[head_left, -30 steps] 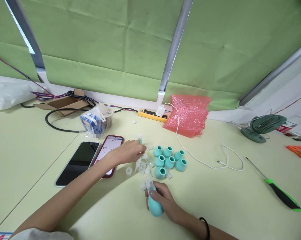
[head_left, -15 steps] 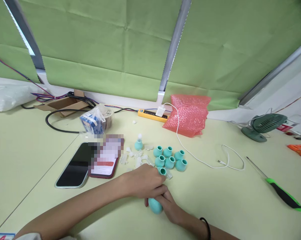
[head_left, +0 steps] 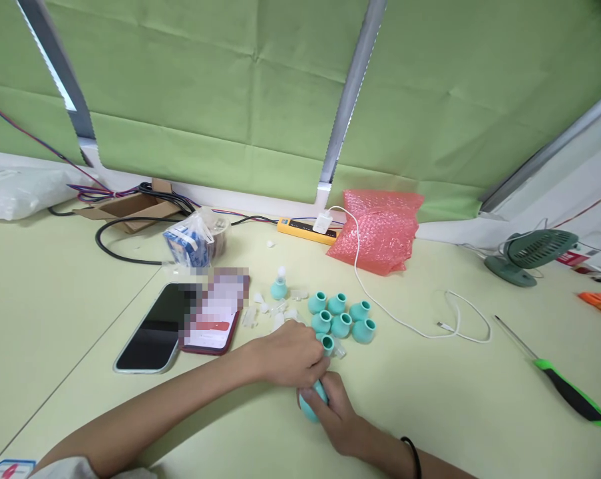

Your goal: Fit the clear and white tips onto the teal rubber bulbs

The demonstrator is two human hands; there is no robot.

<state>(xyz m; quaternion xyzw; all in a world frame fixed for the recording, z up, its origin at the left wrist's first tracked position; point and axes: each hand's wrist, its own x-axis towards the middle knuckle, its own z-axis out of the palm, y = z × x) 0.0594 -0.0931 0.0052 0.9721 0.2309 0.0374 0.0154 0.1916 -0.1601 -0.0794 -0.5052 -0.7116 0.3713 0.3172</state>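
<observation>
the bulb in work is smooth, rounded and teal, with a soft, rubbery look; this teal bulb (head_left: pixel 307 411) is held up at the near middle of the pale tabletop (head_left: pixel 430 412). the right hand (head_left: pixel 341 414) is wrapped around it, thumb across its side. the left hand (head_left: pixel 290 356) comes in from the left, back upward, forearm slanting over the tabletop, fingers curled together at the bulb's top; i can't tell what they pinch, since the knuckles cover it.

just beyond, seven squat teal bulbs (head_left: pixel 341 325) with round open necks stand clustered, the nearest partly behind the left hand. to their left, clear and milky plastic pieces (head_left: pixel 250 317) lie scattered, the left hand blocking some, and an upright bulb with a white tip (head_left: pixel 279 290) stands beside them. farther left, a dark-screened phone (head_left: pixel 150 332) lies beside a red-cased phone (head_left: pixel 214 336). a crinkled pink bubble-wrap pouch (head_left: pixel 383 233) sits at the far side, against a yellow power strip (head_left: pixel 300 231); a screwdriver (head_left: pixel 564 389) lies well to the right.
</observation>
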